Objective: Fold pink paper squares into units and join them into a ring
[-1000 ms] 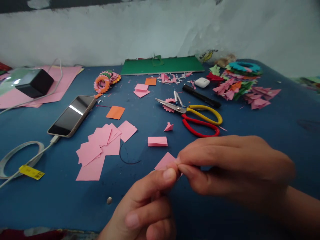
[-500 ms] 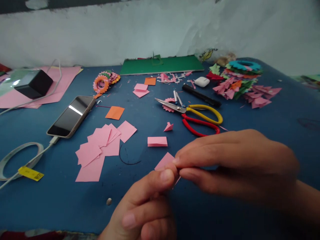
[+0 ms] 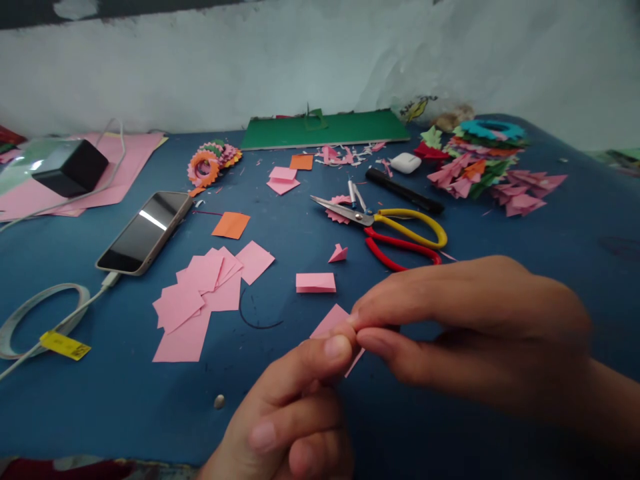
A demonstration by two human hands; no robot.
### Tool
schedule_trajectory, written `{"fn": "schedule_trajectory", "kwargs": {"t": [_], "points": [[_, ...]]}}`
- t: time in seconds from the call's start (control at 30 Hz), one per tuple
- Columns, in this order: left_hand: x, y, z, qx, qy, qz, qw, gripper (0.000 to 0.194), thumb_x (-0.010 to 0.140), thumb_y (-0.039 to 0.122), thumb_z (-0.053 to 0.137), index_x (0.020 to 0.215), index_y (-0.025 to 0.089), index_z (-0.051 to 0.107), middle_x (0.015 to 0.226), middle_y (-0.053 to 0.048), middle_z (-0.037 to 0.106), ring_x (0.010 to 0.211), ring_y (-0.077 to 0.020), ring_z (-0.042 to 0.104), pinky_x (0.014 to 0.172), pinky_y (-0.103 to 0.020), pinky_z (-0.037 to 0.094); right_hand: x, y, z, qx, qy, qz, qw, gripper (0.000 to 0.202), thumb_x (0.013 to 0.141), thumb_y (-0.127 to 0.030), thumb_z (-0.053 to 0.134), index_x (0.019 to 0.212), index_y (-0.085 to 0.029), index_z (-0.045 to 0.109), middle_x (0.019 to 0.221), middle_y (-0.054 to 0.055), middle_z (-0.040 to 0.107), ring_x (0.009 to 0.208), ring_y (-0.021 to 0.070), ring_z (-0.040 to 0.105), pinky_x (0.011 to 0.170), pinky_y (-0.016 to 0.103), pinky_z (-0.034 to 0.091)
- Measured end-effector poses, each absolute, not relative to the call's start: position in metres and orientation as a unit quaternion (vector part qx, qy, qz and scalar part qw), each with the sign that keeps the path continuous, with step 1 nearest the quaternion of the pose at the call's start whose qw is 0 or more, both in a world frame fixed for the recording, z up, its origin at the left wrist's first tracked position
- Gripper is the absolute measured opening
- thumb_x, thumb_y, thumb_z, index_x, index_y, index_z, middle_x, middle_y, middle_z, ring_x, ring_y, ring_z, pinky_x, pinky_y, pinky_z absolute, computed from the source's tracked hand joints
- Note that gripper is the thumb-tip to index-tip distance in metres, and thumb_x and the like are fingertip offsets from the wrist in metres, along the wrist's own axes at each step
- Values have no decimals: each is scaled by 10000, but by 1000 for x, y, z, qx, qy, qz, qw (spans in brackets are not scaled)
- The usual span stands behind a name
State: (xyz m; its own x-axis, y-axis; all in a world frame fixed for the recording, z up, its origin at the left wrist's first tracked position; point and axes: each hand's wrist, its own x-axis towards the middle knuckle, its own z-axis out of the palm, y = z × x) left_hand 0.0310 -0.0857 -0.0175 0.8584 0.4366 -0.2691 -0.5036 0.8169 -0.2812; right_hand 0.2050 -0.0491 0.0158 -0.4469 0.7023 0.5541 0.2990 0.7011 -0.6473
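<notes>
My left hand (image 3: 300, 393) is closed, thumb pressed against the index finger, at the lower middle. My right hand (image 3: 470, 327) comes in from the right, thumb and fingertips pinched together against the left fingertips. Whatever lies between them is covered by the fingers. Partly behind both hands shows a pink paper square (image 3: 331, 321); I cannot tell whether it is touched. Just beyond the fingertips lie a folded pink paper strip (image 3: 316, 283) and a small pink folded paper piece (image 3: 339, 253). Scissors (image 3: 395, 230) with yellow and red handles rest past the right hand.
Left of the hands lie overlapping pink paper squares (image 3: 200, 287), an orange square (image 3: 231, 225) and a phone (image 3: 145, 233) on a cable. Farther back are a black pen (image 3: 405, 191), a white case (image 3: 405, 163), a green board (image 3: 350, 130) and folded paper pieces (image 3: 480, 160).
The right fingertips have shifted very slightly against the left ones, and the thumb sits a little lower. The whole view has drifted a touch; the table things have stayed put.
</notes>
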Motion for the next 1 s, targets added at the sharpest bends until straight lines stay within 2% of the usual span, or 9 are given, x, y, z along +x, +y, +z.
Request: {"fn": "schedule_trajectory", "kwargs": {"t": [0.07,0.27,0.47,0.6,0.77,1.0], "points": [[31,-85,-17,-177,105,247,947,86,821,94,613,797,65,690,273,91,397,389,-80,578,352,-101,418,205,-50,16,-307,-817,226,432,89,702,-44,672,717,-132,676,656,-16,729,572,51,658,553,86,509],[32,-84,-16,-168,90,250,949,159,825,101,601,683,105,672,277,90,374,326,-43,471,333,-90,370,204,-51,17,-304,-825,193,436,101,684,-35,669,711,-132,677,652,-24,730,576,36,658,593,60,500],[31,-84,-23,-143,53,237,959,180,880,147,528,864,82,695,298,99,374,254,-19,306,355,-84,374,205,-48,21,-305,-841,171,412,75,704,-65,678,703,-140,681,639,-44,719,541,20,640,664,29,495],[31,-87,-25,-120,18,236,964,249,920,181,471,946,59,685,302,102,360,250,-25,281,407,-94,421,209,-46,26,-285,-872,155,367,34,730,-93,681,731,-116,706,642,-29,713,560,15,646,649,-17,457],[32,-90,-25,-70,57,248,964,231,912,201,487,922,122,703,301,112,351,220,-19,219,401,-95,414,215,-47,28,-268,-893,133,336,53,770,-128,661,748,-125,710,656,-22,715,586,37,661,598,2,464],[33,-90,-28,-56,24,242,968,221,912,195,491,989,144,691,301,123,370,204,-15,235,431,-79,446,215,-46,30,-250,-895,132,345,76,794,-111,635,762,-109,704,675,-15,712,615,19,653,715,-24,433]]}}
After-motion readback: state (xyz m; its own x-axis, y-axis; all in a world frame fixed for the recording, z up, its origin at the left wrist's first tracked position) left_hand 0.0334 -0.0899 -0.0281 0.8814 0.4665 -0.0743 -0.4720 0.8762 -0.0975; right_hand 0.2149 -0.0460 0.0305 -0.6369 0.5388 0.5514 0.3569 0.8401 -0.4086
